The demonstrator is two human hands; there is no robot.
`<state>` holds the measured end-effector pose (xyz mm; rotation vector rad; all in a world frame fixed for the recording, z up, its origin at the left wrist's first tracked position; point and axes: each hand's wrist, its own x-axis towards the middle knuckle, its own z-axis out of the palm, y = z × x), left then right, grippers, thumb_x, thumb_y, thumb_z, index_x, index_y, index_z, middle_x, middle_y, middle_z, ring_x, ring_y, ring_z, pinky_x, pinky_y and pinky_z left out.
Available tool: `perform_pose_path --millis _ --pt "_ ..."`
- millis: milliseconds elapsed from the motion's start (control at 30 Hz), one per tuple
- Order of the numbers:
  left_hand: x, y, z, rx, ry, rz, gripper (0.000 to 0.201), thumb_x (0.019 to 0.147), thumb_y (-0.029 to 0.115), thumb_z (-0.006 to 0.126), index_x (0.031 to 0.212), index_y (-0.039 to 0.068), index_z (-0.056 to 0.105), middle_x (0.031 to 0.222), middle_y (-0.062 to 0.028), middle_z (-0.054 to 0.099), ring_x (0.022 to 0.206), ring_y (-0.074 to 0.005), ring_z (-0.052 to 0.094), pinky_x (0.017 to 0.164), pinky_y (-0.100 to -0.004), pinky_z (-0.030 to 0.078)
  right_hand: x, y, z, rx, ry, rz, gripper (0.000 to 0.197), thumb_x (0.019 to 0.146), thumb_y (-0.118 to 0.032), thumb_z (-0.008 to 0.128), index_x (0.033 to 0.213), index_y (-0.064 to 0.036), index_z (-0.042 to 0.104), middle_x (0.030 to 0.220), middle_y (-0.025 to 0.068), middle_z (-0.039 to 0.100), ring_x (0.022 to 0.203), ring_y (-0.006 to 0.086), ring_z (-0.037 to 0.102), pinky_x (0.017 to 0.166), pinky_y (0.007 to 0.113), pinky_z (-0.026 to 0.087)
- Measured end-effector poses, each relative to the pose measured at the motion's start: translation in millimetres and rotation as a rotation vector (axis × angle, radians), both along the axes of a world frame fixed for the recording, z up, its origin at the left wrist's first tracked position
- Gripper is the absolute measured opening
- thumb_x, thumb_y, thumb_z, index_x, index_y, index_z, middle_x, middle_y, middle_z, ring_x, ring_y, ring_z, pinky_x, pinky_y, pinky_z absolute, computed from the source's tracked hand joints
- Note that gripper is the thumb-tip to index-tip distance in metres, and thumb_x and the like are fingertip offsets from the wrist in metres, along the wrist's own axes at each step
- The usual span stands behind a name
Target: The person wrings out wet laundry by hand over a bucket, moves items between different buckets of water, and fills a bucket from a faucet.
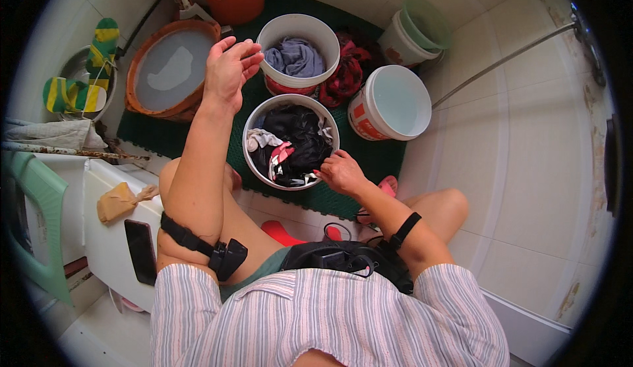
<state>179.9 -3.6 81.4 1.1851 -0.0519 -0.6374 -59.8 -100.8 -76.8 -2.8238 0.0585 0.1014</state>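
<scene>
My left hand (232, 68) is raised with the palm turned up and fingers stretched out, holding nothing. It is just left of a white bucket (266, 36) with a wet blue-grey cloth (294, 57) in it. Closer to me stands another white bucket (250, 159), full of dark clothes (290, 128) with white and pink pieces (282, 153) among them. At its right rim my right hand (341, 172) has its fingers curled together, tips over the inside edge. What they pinch is too small to tell.
To the right stands a bucket of water (399, 101), with a green tub (425, 21) behind it. A red-and-black cloth (344, 70) lies between buckets. At left are an orange basin (134, 76) of cloudy water, a phone (140, 252) and a yellowish soap-like block (115, 202).
</scene>
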Motion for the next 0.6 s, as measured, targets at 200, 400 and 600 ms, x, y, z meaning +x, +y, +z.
perform_pose_path --millis 200,400,600 --pt "-3 -1 -2 -0.028 0.002 0.013 0.048 0.072 0.011 0.052 0.11 -0.001 0.026 0.081 -0.0114 0.053 0.067 -0.0135 0.052 0.059 -0.0225 0.042 -14 -13 12 -0.025 0.172 0.012 0.024 0.071 -0.027 0.049 0.06 -0.0071 0.058 0.064 0.0062 0.055 0.069 0.0209 0.051 0.071 0.033 0.036" --pt "-8 -3 -3 -0.046 -0.019 -0.027 0.049 0.072 0.011 0.052 0.11 -0.001 0.025 0.082 -0.0116 0.053 0.067 -0.0136 0.052 0.059 -0.0221 0.042 -24 -113 18 0.003 -0.159 -0.714 0.031 0.07 -0.027 0.052 0.084 -0.0002 0.051 0.084 0.0182 0.053 0.08 0.0312 0.05 0.07 0.036 0.039" --pt "-6 1 -5 -0.005 -0.02 -0.028 0.049 0.072 0.012 0.052 0.111 -0.001 0.025 0.082 -0.0117 0.053 0.068 -0.0136 0.052 0.06 -0.0218 0.042 -29 -131 12 0.109 0.299 -0.882 0.043 0.071 -0.032 0.052 0.097 0.0014 0.044 0.095 0.0219 0.049 0.089 0.0337 0.047 0.076 0.036 0.037"
